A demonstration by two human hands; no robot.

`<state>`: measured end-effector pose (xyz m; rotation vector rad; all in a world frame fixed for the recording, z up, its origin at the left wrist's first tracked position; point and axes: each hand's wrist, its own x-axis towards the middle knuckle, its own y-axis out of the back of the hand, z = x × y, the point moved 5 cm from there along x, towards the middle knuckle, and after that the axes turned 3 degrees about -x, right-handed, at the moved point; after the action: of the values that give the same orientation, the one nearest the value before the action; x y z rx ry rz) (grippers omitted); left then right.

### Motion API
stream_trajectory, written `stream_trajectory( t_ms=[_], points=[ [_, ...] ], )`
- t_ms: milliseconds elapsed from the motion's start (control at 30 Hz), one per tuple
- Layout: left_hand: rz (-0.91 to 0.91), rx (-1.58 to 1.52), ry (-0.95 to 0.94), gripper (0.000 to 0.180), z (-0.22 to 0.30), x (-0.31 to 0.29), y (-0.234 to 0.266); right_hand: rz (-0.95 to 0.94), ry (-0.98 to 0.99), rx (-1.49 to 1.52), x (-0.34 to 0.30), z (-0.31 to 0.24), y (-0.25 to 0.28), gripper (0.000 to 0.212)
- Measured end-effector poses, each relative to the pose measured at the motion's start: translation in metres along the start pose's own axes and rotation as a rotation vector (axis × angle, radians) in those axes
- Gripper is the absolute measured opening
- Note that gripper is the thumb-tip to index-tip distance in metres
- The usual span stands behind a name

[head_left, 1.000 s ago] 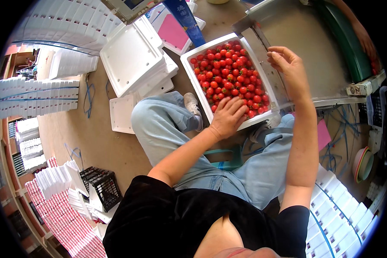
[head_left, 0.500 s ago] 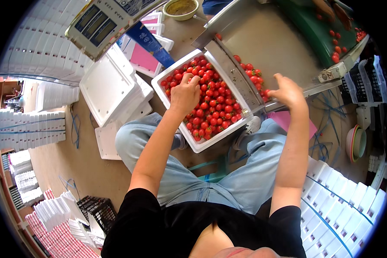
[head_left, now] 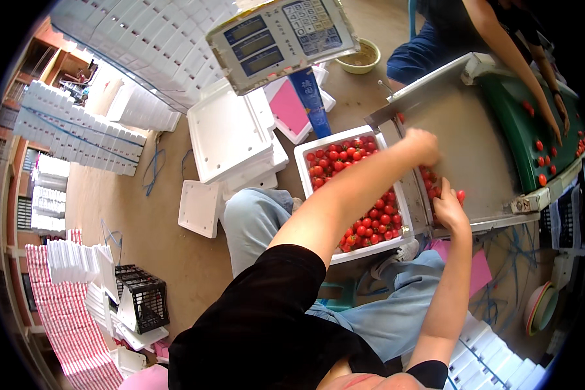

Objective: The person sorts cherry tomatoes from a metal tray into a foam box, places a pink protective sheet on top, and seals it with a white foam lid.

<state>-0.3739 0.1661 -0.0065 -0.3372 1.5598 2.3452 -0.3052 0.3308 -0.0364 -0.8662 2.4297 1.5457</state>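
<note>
My left hand is stretched across to the metal sorting tray, above its left part. It is smeared by motion and its fingers are not clear. My right hand lies at the tray's near left corner, fingers stretched out beside a cluster of red cherry tomatoes. One loose tomato sits next to its fingers. Between my knees and the tray stands a white foam box holding many cherry tomatoes. My left forearm hides the middle of the box.
A scale display on a blue post stands behind the box. White foam lids are stacked at left. Across the tray, a co-worker's arm reaches over a green chute with tomatoes. Blue straps litter the floor at right.
My left hand has left the tomatoes in the box and swung right over the tray. The right hand has come down beside the tray tomatoes. The view has turned, shifting the scene.
</note>
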Motion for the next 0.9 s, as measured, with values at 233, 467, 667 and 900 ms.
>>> stream_trajectory(
  t_ms=[233,467,667,900],
  points=[
    [0.267,-0.095,0.060,0.039,0.046,-0.019,-0.044,0.082,-0.178,0.992,-0.011,-0.015,0.011,0.058],
    [0.444,-0.486,0.179,0.030,0.070,-0.023,-0.047,0.242,-0.145,1.771,0.016,0.032,-0.026,0.046],
    [0.644,-1.133,0.205,0.022,0.073,-0.012,-0.065,0.617,0.033,1.638,0.003,-0.004,0.014,0.043],
    [0.940,-0.905,-0.277,0.030,0.045,-0.034,-0.018,0.742,0.138,0.911,0.000,0.004,0.072,0.038]
  ],
)
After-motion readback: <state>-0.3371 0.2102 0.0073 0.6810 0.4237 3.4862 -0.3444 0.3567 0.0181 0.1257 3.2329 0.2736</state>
